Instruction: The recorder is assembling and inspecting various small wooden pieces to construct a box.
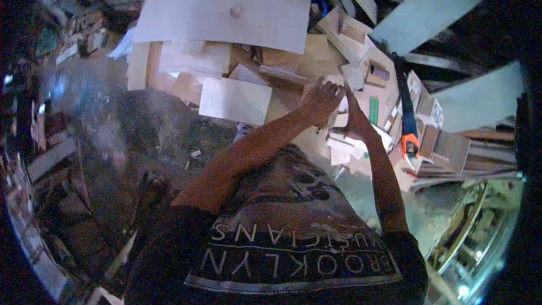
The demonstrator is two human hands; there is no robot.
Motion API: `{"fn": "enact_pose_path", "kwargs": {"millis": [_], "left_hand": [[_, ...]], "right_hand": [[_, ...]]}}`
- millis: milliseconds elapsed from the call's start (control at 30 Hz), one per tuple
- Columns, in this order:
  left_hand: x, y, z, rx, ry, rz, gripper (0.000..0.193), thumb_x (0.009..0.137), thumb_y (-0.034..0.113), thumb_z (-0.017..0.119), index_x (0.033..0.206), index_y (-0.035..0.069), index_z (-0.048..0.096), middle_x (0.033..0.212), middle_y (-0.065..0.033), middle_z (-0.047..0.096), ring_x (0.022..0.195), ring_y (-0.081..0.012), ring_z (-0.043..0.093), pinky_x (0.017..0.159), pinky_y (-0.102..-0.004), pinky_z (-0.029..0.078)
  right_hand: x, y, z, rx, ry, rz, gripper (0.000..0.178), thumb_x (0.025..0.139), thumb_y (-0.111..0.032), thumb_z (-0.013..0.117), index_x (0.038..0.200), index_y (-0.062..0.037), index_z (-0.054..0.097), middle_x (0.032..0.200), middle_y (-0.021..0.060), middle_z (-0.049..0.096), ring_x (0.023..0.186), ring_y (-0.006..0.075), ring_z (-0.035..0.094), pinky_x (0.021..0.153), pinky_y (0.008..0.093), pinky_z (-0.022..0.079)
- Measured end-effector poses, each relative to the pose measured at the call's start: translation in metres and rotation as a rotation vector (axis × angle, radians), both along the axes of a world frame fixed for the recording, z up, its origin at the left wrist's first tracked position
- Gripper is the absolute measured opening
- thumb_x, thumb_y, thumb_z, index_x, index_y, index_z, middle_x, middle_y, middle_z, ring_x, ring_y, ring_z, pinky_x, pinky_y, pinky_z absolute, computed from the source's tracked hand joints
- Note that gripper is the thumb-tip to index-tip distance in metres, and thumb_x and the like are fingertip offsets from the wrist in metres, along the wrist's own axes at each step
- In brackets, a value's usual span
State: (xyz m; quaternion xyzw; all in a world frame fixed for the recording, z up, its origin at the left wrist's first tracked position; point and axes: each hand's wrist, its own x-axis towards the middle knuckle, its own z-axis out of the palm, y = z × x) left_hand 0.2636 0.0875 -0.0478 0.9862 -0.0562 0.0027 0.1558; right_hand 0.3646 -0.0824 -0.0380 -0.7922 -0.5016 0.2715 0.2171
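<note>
Over the cluttered bench, my left hand (323,103) has its fingers curled in, and whatever they hold, if anything, is too blurred to make out. Close beside it, my right hand (357,121) has thumb and forefinger spread wide apart around a pale patch. Under and in front of the right hand lie small white pieces (340,151). A green strip (374,111) rests just to its right. Left of my left hand sits a white rectangular board (235,100), with brown wood pieces (282,73) behind it.
A large white panel (226,11) spans the back. To the right lies a handsaw with an orange handle (410,146) and a dark blade. A wooden piece with a dark cylinder (379,72) stands behind the green strip. Leaning pale sheets (432,8) fill the far right.
</note>
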Motion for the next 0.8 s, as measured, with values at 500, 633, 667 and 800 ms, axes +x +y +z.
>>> {"fn": "enact_pose_path", "kwargs": {"millis": [500, 633, 667, 800], "left_hand": [[-0.005, -0.008, 0.000, 0.016, 0.125, -0.012, 0.119, 0.050, 0.044, 0.087, 0.141, -0.005, 0.028, 0.129, -0.0196, 0.052, 0.125, -0.0348, 0.048, 0.113, -0.0601, 0.017], [-0.006, -0.010, -0.035, 0.059, -0.004, 0.025, 0.115, 0.056, 0.049, 0.083, 0.142, -0.003, 0.028, 0.131, -0.0180, 0.051, 0.128, -0.0343, 0.046, 0.113, -0.0609, 0.015], [-0.009, -0.009, -0.046, 0.075, -0.117, 0.042, 0.108, 0.062, 0.050, 0.079, 0.142, -0.003, 0.029, 0.131, -0.0167, 0.052, 0.128, -0.0336, 0.045, 0.113, -0.0613, 0.015], [-0.025, -0.005, -0.065, 0.131, -0.436, 0.170, 0.083, 0.078, 0.048, 0.066, 0.140, 0.001, 0.036, 0.131, -0.0135, 0.052, 0.128, -0.0314, 0.045, 0.112, -0.0598, 0.019]], "right_hand": [[0.004, 0.003, -0.015, 0.062, 0.168, 0.047, 0.139, 0.054, -0.037, 0.093, 0.150, 0.0001, 0.000, 0.154, 0.0255, 0.018, 0.142, 0.0395, 0.022, 0.114, 0.0459, 0.028], [0.008, 0.004, -0.021, 0.174, -0.049, 0.165, 0.137, 0.056, -0.040, 0.092, 0.151, -0.0008, 0.002, 0.150, 0.0209, 0.027, 0.137, 0.0382, 0.031, 0.113, 0.0434, 0.030], [0.007, 0.006, -0.018, 0.146, -0.009, 0.141, 0.137, 0.056, -0.041, 0.092, 0.151, -0.0006, 0.002, 0.150, 0.0215, 0.029, 0.137, 0.0384, 0.031, 0.113, 0.0432, 0.030], [0.005, 0.006, -0.019, 0.033, -0.034, 0.113, 0.137, 0.056, -0.039, 0.092, 0.151, -0.0002, 0.002, 0.150, 0.0222, 0.029, 0.137, 0.0380, 0.032, 0.113, 0.0433, 0.029]]}}
